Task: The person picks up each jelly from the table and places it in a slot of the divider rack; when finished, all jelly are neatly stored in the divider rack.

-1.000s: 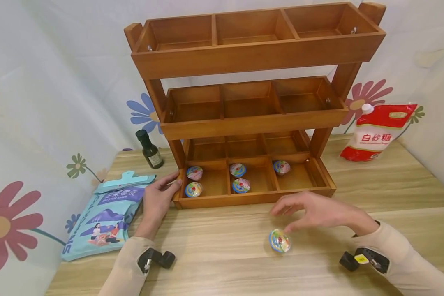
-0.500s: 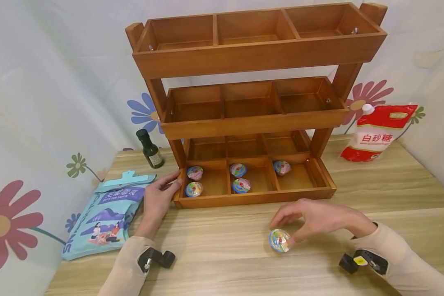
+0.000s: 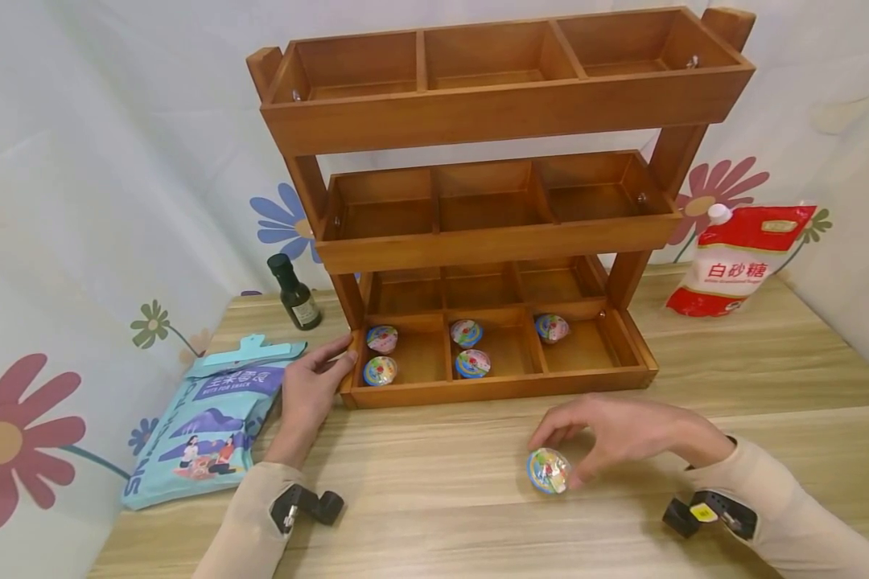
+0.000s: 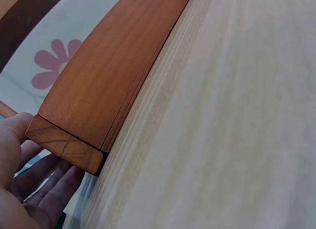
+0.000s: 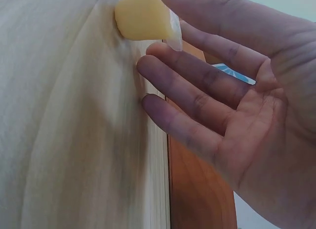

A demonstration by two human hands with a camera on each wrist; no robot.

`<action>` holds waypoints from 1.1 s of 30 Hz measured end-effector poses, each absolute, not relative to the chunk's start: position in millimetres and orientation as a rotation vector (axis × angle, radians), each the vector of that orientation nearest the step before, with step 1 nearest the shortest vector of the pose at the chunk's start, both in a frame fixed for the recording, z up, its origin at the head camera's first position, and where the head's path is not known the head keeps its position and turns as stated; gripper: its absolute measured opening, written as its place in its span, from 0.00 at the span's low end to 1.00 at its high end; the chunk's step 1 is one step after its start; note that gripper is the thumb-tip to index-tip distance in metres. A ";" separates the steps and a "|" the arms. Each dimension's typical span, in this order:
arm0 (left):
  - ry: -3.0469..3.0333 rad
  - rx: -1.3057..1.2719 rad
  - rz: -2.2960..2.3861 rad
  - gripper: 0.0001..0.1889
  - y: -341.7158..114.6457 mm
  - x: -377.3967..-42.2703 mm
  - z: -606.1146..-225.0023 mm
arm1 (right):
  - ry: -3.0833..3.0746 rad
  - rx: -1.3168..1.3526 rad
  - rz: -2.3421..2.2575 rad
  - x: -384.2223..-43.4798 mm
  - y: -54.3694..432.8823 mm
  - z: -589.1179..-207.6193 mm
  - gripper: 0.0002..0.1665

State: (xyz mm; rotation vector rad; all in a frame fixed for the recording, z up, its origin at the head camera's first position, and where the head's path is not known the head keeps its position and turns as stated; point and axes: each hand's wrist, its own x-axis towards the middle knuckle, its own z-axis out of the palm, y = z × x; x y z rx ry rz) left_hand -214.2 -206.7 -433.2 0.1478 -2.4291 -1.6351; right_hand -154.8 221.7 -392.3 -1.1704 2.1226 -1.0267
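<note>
On the table in front of the wooden rack [image 3: 492, 392], a jelly cup [image 3: 549, 471] with a colourful foil lid sits between the thumb and index finger of my right hand [image 3: 615, 434]. In the right wrist view the jelly cup [image 5: 140, 19] shows a yellow body on its side, thumb and index finger at its lid end, the other fingers stretched out loosely. My left hand [image 3: 311, 386] holds the left end of the rack's bottom tier, thumb over the edge and fingers along the outside. Several similar jelly cups [image 3: 473, 363] lie in the bottom compartments.
At the left lies a blue snack bag [image 3: 203, 434] with a clip, near a dark bottle [image 3: 294, 293]. A red and white sugar pouch [image 3: 739, 261] stands right of the rack. The middle tier [image 3: 492, 245] and top tier [image 3: 507, 112] overhang the bottom one.
My right hand has come down from above and behind the jelly cup, bringing thumb and index finger to its sides. The left hand and the rack have stayed in place.
</note>
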 end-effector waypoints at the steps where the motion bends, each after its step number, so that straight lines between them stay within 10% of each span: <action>1: -2.431 0.149 -1.632 0.19 -206.8 -214.3 -433.3 | 2.133 -1.176 -1.022 -154.4 221.6 -392.3 0.27; 33: -2.426 0.158 -1.633 0.18 -207.1 -215.6 -435.3 | 2.198 -1.202 -1.040 -151.3 212.3 -399.7 0.27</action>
